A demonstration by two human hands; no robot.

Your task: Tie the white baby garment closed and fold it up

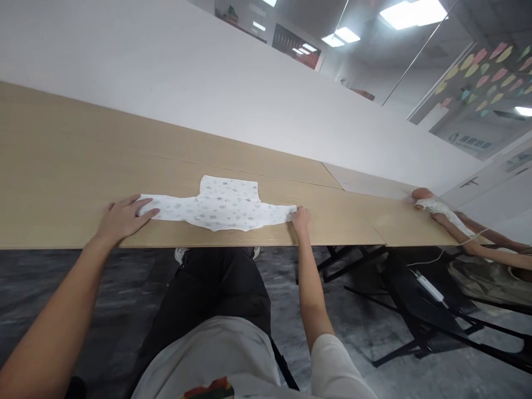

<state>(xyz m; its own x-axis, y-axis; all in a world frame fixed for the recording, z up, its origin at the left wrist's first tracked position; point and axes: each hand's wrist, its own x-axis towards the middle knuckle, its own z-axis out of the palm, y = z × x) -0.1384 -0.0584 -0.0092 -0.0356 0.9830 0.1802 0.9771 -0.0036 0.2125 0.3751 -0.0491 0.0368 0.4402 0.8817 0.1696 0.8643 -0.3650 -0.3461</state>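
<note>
The shirt lies between my hands. My left hand spreads over one sleeve's end; my right hand pinches the other.

My left forearm slants up from the lower left corner to my left hand, palm down, thumb and fingers parted, pointing inward. My right forearm rises more steeply, and my right hand, well apart from the left, has its fingers curled in.

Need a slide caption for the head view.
Left hand and right hand at opposite ends of a printed white garment spread flat on a table.
</note>
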